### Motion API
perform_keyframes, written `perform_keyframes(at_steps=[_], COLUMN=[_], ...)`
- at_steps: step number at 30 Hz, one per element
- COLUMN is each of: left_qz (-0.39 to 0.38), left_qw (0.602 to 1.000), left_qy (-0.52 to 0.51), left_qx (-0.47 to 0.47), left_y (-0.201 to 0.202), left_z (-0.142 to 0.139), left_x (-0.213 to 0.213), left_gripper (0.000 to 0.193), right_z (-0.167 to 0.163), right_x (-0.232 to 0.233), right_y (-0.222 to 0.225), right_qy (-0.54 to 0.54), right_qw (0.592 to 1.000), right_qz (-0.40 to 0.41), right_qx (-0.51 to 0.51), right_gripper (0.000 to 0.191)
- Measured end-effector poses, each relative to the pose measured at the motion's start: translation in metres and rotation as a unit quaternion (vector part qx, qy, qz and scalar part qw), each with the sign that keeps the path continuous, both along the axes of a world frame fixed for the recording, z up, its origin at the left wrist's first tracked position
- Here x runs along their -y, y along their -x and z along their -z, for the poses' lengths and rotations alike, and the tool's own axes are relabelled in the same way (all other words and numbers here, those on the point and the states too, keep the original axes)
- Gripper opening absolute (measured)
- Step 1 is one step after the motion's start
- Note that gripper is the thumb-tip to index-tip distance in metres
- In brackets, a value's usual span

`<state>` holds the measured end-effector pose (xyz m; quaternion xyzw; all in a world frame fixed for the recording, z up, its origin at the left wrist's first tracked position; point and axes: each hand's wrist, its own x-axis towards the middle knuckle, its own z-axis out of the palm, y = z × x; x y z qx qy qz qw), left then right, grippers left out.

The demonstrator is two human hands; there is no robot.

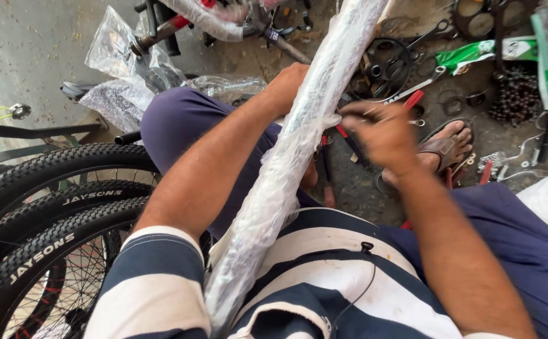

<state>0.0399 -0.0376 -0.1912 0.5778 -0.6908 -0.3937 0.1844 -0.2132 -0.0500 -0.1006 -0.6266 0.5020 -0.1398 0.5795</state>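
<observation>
Item: 1 long tube wrapped in clear plastic film, taken here as the landmark; it lies slanted across the person's lap and striped shirt, running from the chest up toward the top of the view. State of work, as judged: the film covers the tube along nearly the whole visible length, so unwrapping looks barely begun, if begun at all; a loose fold of film stands off the tube at about mid-length, where both hands meet, and everything below and above that fold remains wrapped. Left hand: lies against the far-left side of the tube, fingers hidden behind it, apparently curled round it to steady it; the grip itself cannot be seen in full. Right hand: just right of the tube at mid-length, fingers drawn together as if pinching the film edge or a small item; motion blur prevents telling which. Surroundings: 3 black knobby bicycle tyres well to the left of the tube; 1 sandalled foot on the concrete floor to the right; spanners, a chainring and a heap of chain beyond it; more film-wrapped parts at upper left.
</observation>
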Motion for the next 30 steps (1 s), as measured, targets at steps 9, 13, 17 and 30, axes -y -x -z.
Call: perform_keyframes(at_steps=[9,13,17,30], left_qz=[0.051,0.053,0.095,0.030], left_qw=[0.998,0.998,0.993,0.999], left_qy=[0.023,0.028,0.052,-0.008], left_qx=[0.016,0.010,0.050,0.020], left_y=[-0.007,-0.008,-0.011,-0.016], left_z=[0.012,0.012,0.017,0.013], left_x=[0.006,0.009,0.011,0.010], left_gripper=[0.032,0.031,0.027,0.036], right_z=[0.000,-0.002,-0.004,0.000], right_x=[-0.025,-0.015,-0.007,-0.013], right_y=[-0.030,-0.029,-0.034,-0.027], right_qy=[0.187,0.153,0.138,0.205], right_qw=[0.979,0.984,0.984,0.966], right_qz=[-0.080,-0.088,-0.116,-0.159], right_qx=[0.008,0.038,-0.004,-0.008], right_gripper=[0.021,0.026,0.023,0.023])
